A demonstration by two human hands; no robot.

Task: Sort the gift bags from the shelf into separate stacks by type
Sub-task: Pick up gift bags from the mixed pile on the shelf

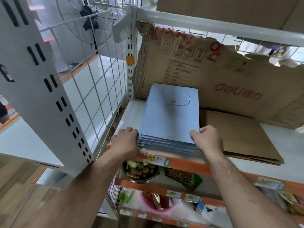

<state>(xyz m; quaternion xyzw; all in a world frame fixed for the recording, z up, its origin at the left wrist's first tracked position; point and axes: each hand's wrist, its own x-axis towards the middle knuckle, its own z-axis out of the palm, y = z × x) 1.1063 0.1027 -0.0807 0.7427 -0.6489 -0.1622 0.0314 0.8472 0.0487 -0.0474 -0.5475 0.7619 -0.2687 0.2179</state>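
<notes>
Centre of frame: stack of blue gift bags (pixel 171 119), folded flat, crown print on the top one, lying on the white shelf (pixel 131 116) with its near edge close to the orange front rail (pixel 189 163). Left hand (pixel 126 142) at the stack's lower left corner, fingers curled against the side of the pile. Right hand (pixel 207 140) at the lower right corner, thumb on top, fingers wrapped round the edge, so gripped from both sides. Just right of it, touching or nearly so: flat brown paper bags (pixel 243 137), a second type, already apart from the blue. Behind both, a torn cardboard box (pixel 213 76). Lower centre, on the shelf below: metal bowl (pixel 139 171). Step in hand, likely: squaring up or lifting the blue pile as one type. Next move calls for even pressure from both sides to keep the slick bags from fanning out, and clearance from the brown pile.
</notes>
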